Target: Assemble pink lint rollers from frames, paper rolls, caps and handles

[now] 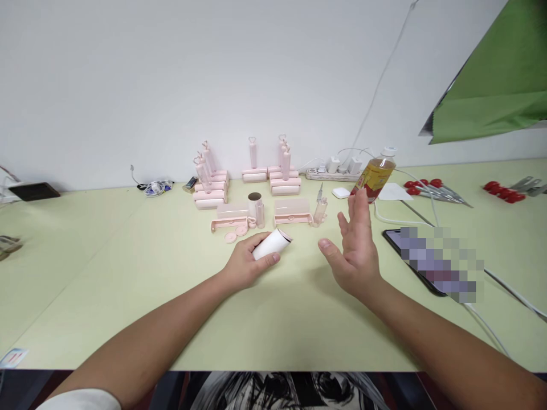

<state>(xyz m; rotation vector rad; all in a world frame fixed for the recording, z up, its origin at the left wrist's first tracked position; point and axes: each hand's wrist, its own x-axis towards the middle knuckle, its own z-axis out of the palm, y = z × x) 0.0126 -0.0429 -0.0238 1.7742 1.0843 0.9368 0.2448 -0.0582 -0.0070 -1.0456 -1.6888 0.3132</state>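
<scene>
My left hand (249,261) is closed around a white lint roller roll (270,245), tilted up to the right, with a pink edge at its far end. To its right my right hand (356,256) is raised off the table, fingers stretched and thumb apart, holding nothing. Beyond the hands lie two open pink lint roller cases (231,222) with translucent covers, two round pink caps (231,237), an upright roll with a brown core (254,197), and clear pink handles (320,212). Several whole pink lint rollers (285,186) stand behind, handles up.
A bottle of amber drink (375,175) stands behind my right hand. A phone (419,262) with a cable lies at right. Further back are a power strip (327,175), red-handled tools (436,191) and a coiled white cable (156,188). A green cloth (491,74) hangs upper right.
</scene>
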